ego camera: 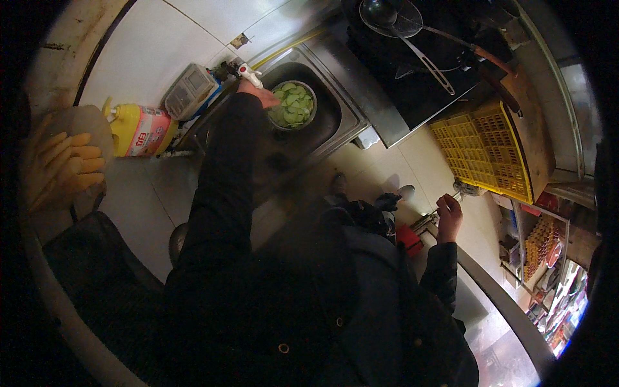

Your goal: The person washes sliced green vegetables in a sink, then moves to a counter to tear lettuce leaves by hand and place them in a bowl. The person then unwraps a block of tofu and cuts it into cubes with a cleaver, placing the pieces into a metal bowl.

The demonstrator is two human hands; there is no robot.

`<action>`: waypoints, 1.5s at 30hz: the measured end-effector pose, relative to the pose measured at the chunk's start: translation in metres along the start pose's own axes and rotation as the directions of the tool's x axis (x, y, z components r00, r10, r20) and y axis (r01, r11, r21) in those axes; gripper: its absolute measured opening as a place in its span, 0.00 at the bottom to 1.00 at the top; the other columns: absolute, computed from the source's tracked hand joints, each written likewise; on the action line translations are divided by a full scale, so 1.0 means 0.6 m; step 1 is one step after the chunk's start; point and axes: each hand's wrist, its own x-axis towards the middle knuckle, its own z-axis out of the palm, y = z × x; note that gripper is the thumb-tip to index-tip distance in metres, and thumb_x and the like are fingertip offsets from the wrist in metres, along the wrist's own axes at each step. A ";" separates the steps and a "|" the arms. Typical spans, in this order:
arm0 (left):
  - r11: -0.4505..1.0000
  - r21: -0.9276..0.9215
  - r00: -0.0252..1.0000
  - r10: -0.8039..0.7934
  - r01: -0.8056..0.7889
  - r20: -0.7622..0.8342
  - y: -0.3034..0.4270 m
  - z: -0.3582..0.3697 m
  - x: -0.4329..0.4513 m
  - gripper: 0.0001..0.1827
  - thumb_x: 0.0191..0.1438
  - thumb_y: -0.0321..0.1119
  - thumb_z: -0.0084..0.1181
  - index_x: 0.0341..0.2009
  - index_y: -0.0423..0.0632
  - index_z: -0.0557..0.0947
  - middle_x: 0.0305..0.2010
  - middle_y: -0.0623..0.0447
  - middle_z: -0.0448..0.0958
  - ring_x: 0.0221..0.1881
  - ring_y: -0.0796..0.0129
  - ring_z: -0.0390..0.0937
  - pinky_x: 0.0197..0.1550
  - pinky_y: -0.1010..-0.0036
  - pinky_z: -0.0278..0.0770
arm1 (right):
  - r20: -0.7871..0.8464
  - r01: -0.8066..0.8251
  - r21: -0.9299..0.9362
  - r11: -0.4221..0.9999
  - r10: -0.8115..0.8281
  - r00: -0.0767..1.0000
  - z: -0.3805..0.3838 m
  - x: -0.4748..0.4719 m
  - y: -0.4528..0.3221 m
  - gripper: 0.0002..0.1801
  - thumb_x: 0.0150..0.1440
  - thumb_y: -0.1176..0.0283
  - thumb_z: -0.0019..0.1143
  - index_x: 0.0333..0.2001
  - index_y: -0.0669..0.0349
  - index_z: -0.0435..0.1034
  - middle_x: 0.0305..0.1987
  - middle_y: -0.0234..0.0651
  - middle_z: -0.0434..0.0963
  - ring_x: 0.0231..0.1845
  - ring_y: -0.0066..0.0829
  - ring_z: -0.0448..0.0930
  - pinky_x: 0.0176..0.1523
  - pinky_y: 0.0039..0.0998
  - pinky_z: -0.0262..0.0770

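A round metal bowl [315, 107] full of sliced green vegetable [292, 104] sits in the stainless steel sink [333, 116]. My left hand [258, 93] is at the bowl's left side, directly below the white-handled faucet [250, 76]. Its fingertips reach the rim, but whether they grip it is hidden. My right hand [449, 217] hangs away from the sink, above the floor on the right. Its fingers are loosely curled, and nothing shows in them.
A yellow pump bottle of detergent [145, 129] and a meter box [191, 92] stand left of the sink. Rubber gloves [72, 162] lie at far left. A strainer [404, 19] and ladle rest over the dark stove. A yellow plastic crate [483, 145] and shelves [537, 242] are at right.
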 end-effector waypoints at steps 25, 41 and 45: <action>0.608 -0.784 0.988 -0.147 0.125 0.044 0.108 0.099 -0.122 0.62 0.61 0.64 0.54 0.70 0.15 0.45 0.78 0.20 0.41 0.79 0.27 0.43 0.77 0.35 0.49 | -0.018 0.042 -0.104 0.994 -0.044 0.999 -0.002 0.012 0.032 0.23 0.62 0.65 0.68 0.57 0.67 0.76 0.49 0.35 0.83 0.44 0.23 0.81 0.45 0.26 0.78; 0.596 -0.798 0.995 -0.083 0.088 0.048 0.100 0.098 -0.121 0.61 0.63 0.65 0.49 0.70 0.15 0.44 0.79 0.22 0.40 0.81 0.33 0.42 0.77 0.34 0.51 | -0.010 0.041 -0.094 0.995 -0.042 0.999 0.003 0.014 0.030 0.22 0.61 0.66 0.69 0.55 0.66 0.77 0.48 0.33 0.83 0.42 0.21 0.80 0.44 0.25 0.77; 0.584 -0.805 0.993 -0.102 0.106 0.057 0.112 0.115 -0.127 0.63 0.62 0.67 0.49 0.71 0.15 0.43 0.79 0.22 0.40 0.81 0.34 0.42 0.77 0.34 0.52 | -0.024 0.048 -0.065 0.997 -0.050 0.998 0.001 0.014 0.036 0.22 0.62 0.66 0.69 0.56 0.67 0.76 0.47 0.32 0.83 0.39 0.20 0.78 0.42 0.24 0.76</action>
